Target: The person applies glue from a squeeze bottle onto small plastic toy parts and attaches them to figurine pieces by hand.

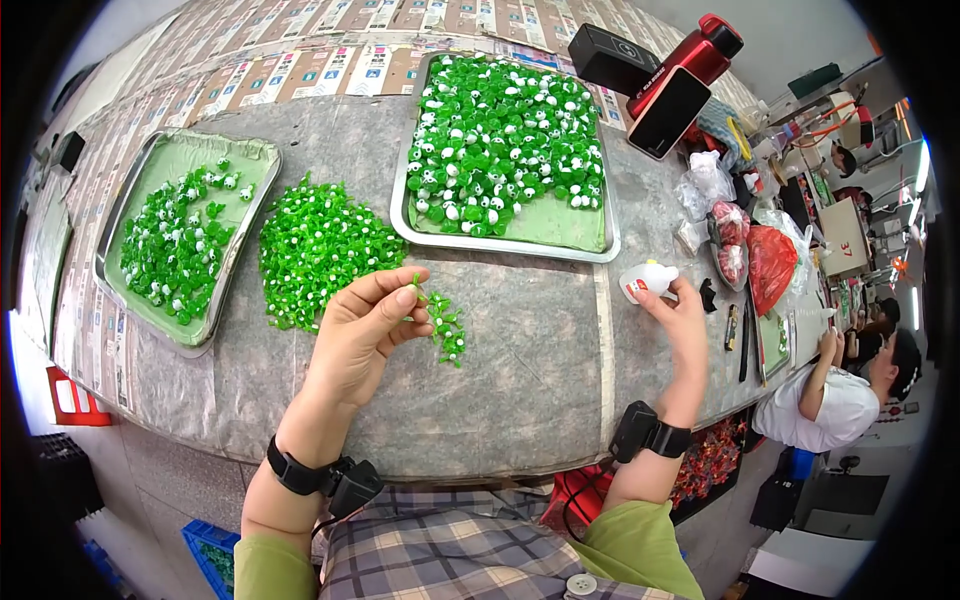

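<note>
My left hand (365, 330) is closed in a pinch on a small green plastic piece (417, 282), held above the grey-covered table. Just beside those fingertips lies a little cluster of similar green pieces with white spots (449, 335). My right hand (677, 318) has its fingers round a small white squeeze bottle (648, 277) with a yellowish tip and a red-marked label. The bottle is tilted over on its side. Beyond my left hand is a big heap of the green pieces (325, 250). Each of my wrists carries a black strap with a small black box.
A large metal tray (612, 245) of green parts with white eye-like balls stands ahead; a smaller such tray (262, 160) is at left. A phone (668, 112) leans on a red flask (705, 50) beside a black box (612, 57). Plastic bags (772, 268) and another person (825, 405) are at right.
</note>
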A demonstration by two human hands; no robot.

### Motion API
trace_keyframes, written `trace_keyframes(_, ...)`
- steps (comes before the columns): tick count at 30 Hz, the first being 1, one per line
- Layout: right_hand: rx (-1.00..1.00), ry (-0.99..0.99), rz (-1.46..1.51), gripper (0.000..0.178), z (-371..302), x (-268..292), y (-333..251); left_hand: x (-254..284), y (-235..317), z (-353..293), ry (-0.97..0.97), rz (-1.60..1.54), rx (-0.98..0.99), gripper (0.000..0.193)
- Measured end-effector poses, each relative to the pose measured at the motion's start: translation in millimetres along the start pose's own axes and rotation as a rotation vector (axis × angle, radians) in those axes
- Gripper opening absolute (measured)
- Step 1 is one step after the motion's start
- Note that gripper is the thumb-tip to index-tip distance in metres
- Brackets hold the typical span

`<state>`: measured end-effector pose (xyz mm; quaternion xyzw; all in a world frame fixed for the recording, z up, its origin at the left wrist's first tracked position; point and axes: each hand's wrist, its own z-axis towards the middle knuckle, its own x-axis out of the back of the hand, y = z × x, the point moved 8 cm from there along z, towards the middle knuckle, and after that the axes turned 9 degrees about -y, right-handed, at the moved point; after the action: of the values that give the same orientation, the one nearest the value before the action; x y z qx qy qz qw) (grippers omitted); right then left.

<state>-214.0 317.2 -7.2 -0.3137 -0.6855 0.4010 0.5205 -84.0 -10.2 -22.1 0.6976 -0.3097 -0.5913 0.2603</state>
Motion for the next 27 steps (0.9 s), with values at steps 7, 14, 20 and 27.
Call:
trace_keyframes(7,0.216,0.002,0.232,0.042,-2,-27,-63,-4,-3,-1,-0.024,0.013,0.042,0.022)
trace_keyframes(14,0.507,-0.03,0.382,0.045,-26,-67,-151,-9,-8,-2,-0.087,-0.03,0.089,0.017)
trace_keyframes(20,0.59,0.06,0.51,0.047,-46,-91,-170,-8,-6,-3,-0.113,-0.099,0.074,0.011)
trace_keyframes(27,0.897,0.056,-0.015,0.05,-65,-105,-185,-6,-7,-3,-0.091,-0.104,0.068,0.01)
